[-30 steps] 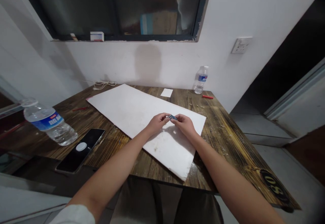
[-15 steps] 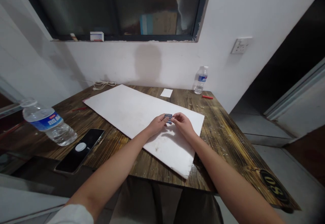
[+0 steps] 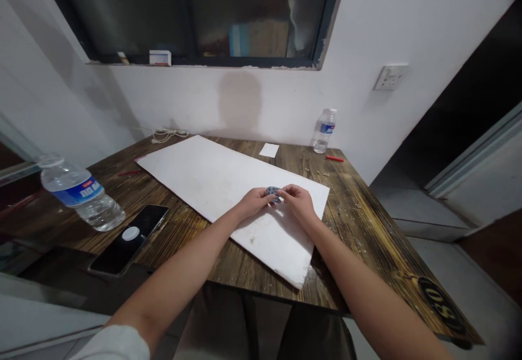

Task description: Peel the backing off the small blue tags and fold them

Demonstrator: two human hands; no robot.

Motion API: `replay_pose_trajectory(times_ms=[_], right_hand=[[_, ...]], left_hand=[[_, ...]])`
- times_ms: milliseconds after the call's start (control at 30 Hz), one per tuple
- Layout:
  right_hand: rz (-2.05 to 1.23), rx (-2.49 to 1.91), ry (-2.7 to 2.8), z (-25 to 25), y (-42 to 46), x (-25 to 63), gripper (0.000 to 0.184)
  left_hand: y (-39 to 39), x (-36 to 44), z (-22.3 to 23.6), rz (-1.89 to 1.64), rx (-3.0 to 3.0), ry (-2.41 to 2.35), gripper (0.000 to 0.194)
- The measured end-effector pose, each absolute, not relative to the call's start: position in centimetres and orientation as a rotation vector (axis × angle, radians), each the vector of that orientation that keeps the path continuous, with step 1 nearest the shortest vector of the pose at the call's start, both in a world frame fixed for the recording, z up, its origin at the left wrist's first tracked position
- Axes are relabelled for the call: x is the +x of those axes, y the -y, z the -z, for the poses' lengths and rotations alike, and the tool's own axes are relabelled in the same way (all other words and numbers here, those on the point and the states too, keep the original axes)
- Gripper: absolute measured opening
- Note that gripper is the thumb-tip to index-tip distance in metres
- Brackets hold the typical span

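Observation:
A small blue-grey object [image 3: 273, 191], too small to name, is held up between my two hands above the white board [image 3: 183, 165]. My left hand [image 3: 253, 203] is closed on it, with the thumb laid against its near side. From the other side, the bent fingers and thumb of my right hand [image 3: 298, 200] pinch its right edge. Fingers cover part of the object. Both hands cast shadows on the board, which lies slantwise on the dark wooden table [image 3: 350, 224].
A water bottle [image 3: 84, 191] and a black phone [image 3: 128, 240] with a white disc are at the left. Along the back lie a cable [image 3: 168, 135], a white paper [image 3: 269, 150], another bottle [image 3: 324, 131] and a red stick-like item [image 3: 335, 159]. A wall rises behind.
The small object has turned in my fingers, so a different, rounder-looking side shows. My right hand has closed in slightly around it. The view has shifted a little.

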State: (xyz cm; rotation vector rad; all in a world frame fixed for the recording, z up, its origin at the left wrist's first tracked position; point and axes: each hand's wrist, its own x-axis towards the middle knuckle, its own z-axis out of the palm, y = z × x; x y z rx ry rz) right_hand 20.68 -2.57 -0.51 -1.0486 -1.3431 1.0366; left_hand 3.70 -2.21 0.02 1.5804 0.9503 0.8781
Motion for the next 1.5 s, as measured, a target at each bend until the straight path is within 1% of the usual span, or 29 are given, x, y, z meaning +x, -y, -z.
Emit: replay_pose_trajectory(times_ms=[133,267,533,833,967,1067,1167,1267,1400,1500], right_hand=[[-1.003,-1.057,1.361,0.9,2.3,20.7,0.030],[-0.973,-1.062,1.372,1.1,2.3,20.7,0.029],[-0.881,-1.117,1.376,0.3,3.0,20.7,0.032],[-0.729,-1.158,1.436,0.6,2.6,21.2,0.028],[-0.569,-1.334,1.641,0.8,2.3,21.6,0.024],[-0.409,-1.477,1.863,0.9,2.4,21.6,0.020],[-0.324,-1.522,1.926,0.9,2.6,21.6,0.016],[-0.326,-1.419,1.854,0.7,2.6,21.7,0.019],[-0.439,-1.134,1.789,0.3,2.5,21.7,0.024],[-0.449,-1.079,1.805,0.2,2.6,21.5,0.023]], left_hand=[[2.0,3.6,0.1,-0.888,1.594,-0.984,0.031],[1.7,3.4,0.2,-0.885,1.658,-1.138,0.031],[2.3,3.6,-0.7,-0.921,1.624,-1.229,0.031],[1.8,3.5,-0.7,-1.119,1.487,-1.194,0.033],[1.7,3.3,-0.6,-1.178,1.436,-1.279,0.033],[1.8,3.3,-0.7,-1.149,1.458,-1.317,0.032],[1.9,3.4,-0.8,-1.111,1.512,-1.357,0.030],[2.1,3.5,-0.9,-1.073,1.540,-1.391,0.030],[2.2,3.5,-1.0,-1.010,1.625,-1.361,0.029],[2.2,3.5,-0.7,-0.978,1.647,-1.313,0.026]])
